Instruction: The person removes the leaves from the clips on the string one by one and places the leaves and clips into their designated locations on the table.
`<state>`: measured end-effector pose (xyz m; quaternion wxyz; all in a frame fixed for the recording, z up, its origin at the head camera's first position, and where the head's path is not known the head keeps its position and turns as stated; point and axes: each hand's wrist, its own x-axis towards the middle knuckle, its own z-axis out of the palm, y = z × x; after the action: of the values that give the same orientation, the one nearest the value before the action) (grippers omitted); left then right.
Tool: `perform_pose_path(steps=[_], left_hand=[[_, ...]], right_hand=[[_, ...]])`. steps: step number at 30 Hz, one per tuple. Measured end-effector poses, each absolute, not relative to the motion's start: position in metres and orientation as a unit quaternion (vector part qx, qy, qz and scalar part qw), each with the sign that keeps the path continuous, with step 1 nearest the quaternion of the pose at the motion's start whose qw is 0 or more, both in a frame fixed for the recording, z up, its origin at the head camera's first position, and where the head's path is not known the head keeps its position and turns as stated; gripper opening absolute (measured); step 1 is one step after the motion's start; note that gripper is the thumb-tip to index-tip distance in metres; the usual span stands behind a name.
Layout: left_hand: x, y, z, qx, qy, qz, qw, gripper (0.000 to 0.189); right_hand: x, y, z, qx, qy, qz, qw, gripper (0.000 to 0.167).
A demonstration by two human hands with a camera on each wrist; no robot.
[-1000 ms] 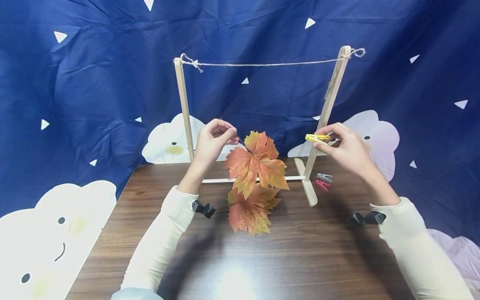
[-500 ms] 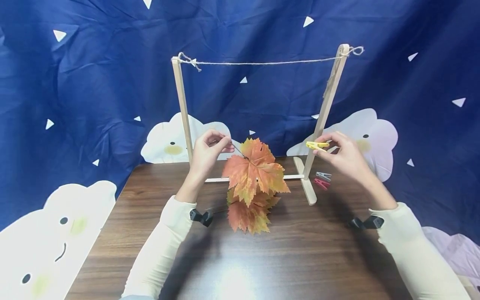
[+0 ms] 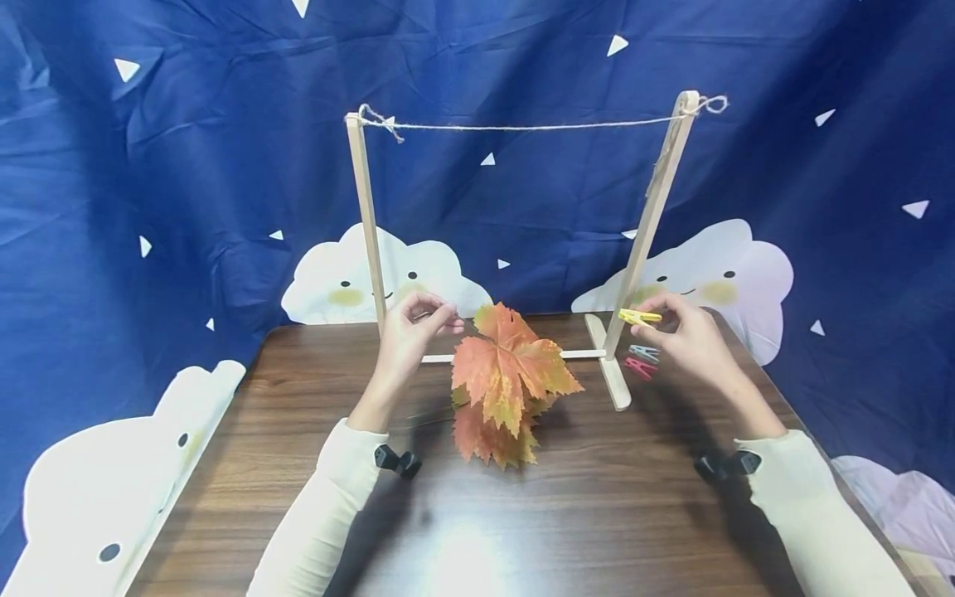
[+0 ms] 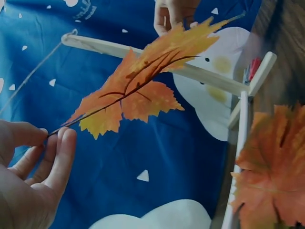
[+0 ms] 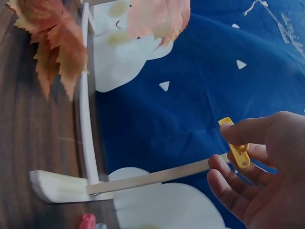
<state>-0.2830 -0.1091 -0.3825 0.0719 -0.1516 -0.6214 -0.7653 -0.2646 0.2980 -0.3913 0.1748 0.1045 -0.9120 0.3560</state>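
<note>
My left hand pinches the thin stem of an orange and yellow artificial leaf between thumb and fingertips. In the left wrist view the dark stem runs from the fingertips up along the underside of the leaf. A second orange leaf lies on the table, partly hidden behind the held one in the head view. My right hand pinches a yellow clothespin near the right post of the wooden frame. The right wrist view shows the clothespin between thumb and fingers.
A wooden frame stands at the back of the table, with a string tied across its top and a white bar low down. Grey and pink clothespins lie beside its right foot.
Both hands have come down, the left with its leaf and the right with the yellow clothespin. The held leaf now overlaps more of the leaf on the table.
</note>
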Motion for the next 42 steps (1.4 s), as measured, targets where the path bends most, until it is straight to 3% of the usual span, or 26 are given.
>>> perform_pose_path(steps=[16,42], left_hand=[[-0.271,-0.117,-0.426,-0.094,-0.602,-0.792,0.040,0.013],[-0.251,-0.127,-0.483,-0.041,-0.556,-0.830,0.029,0.021]], right_hand=[[-0.265,0.322,-0.443,0.045,-0.912,0.391,0.120,0.032],[-0.271,0.380,-0.494,-0.028,-0.918,0.384,0.096,0.035]])
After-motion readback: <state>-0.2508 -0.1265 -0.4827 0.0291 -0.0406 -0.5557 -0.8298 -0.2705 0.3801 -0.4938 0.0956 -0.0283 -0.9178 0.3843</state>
